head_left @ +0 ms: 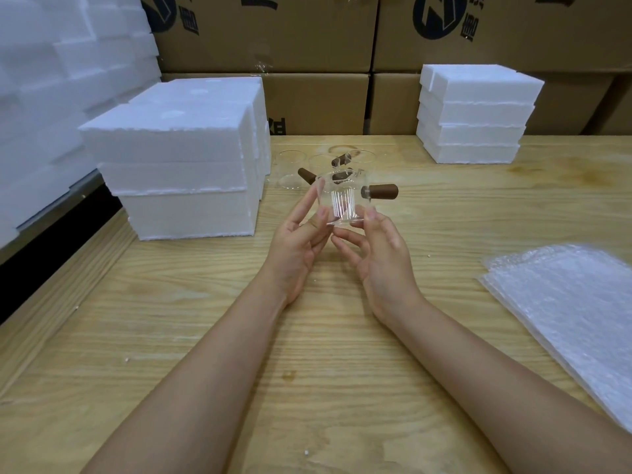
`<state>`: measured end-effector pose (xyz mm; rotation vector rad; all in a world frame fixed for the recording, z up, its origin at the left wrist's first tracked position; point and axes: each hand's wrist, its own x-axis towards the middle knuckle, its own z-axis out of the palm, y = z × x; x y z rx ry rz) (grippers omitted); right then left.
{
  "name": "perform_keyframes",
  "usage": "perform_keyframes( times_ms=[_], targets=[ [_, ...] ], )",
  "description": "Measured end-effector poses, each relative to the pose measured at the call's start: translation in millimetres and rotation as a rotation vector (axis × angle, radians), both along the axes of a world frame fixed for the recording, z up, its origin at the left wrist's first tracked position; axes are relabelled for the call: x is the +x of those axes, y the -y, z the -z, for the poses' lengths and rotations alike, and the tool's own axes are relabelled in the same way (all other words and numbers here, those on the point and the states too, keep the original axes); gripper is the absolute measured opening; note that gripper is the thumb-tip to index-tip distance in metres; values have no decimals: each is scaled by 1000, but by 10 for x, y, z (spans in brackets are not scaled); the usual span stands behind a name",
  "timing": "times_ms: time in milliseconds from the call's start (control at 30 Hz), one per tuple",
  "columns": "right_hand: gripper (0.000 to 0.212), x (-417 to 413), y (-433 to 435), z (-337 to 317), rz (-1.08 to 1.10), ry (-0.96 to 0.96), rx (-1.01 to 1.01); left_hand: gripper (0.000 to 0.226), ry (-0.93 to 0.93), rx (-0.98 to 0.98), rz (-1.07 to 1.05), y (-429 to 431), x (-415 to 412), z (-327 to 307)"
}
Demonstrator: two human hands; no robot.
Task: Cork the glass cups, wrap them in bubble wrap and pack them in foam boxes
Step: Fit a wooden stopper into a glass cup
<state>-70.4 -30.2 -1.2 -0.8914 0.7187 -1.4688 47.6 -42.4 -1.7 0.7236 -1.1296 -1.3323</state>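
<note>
Head view, the only one.

- glass cup (342, 201): upright and in the air, just above frame centre toward 12 o'clock. It is over the table (307, 354) and not touching it. Its brown handle (383, 192) sticks out sideways toward 3 o'clock. Vertical ribs show in the glass.
- left hand (301, 244): at the cup's 7 o'clock. Thumb is on the base edge and the index finger is laid up the left wall, so it pinches that side. The other fingers are spread and loosely bent.
- right hand (379, 258): at the cup's 5 o'clock. Thumb tip is on the right edge of the base. The fingers are spread and curved under the base; can't tell if their tips touch the glass.
- spare cups (290, 172): standing on the table just behind the held one, at 11–12 o'clock, with brown handles. The clear glass overlaps, so the count is unclear.
- foam boxes (178, 165): tall stack at 9–10 o'clock, near the spare cups.
- foam slabs (475, 114): shorter stack at 2 o'clock, well apart from the cups.
- bubble wrap (574, 309): sheets lying flat at 4 o'clock, on the table's right side.
- cardboard cartons (307, 46): stacked along the back at 12 o'clock, behind both foam stacks.
</note>
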Motion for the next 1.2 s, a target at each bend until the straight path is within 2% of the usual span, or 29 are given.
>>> perform_keyframes(
  times_ms=[100, 200, 367, 533, 700, 800, 867, 967, 1033, 1133, 1200],
  targets=[
    [10, -25, 23, 7, 177, -119, -78, 54, -3, 7, -35, 5, -7, 2],
    [25, -57, 13, 12, 287, -228, -202, 53, 25, 4, -55, -11, -21, 3],
    [48, -46, -12, 19, 228, -269, -280, 54, 101, -15, -55, -54, -60, -12],
    [43, -64, 14, 7, 210, -277, -260, 61, 145, -52, -75, -65, -99, -22],
    [38, -80, 37, -13, 121, -47, -132, 84, 171, -40, -53, -50, -91, -26],
    [21, -92, 75, 0, 71, 49, -51, 69, 157, -3, -43, -19, -83, -16],
    [18, -89, 91, 22, 56, 60, -42, 63, 166, -7, -37, -3, -81, 8],
    [38, -78, 94, 38, 44, 17, -61, 58, 225, -36, -43, -6, -102, 28],
    [49, -90, 97, 41, 84, -77, -85, 59, 261, -76, -72, -5, -119, 40],
    [42, -107, 112, 56, 145, -244, -125, 59, 270, -126, -141, -16, -123, 44],
    [46, -107, 116, 64, 143, -265, -136, 57, 272, -142, -166, -23, -118, 44]
  ],
)
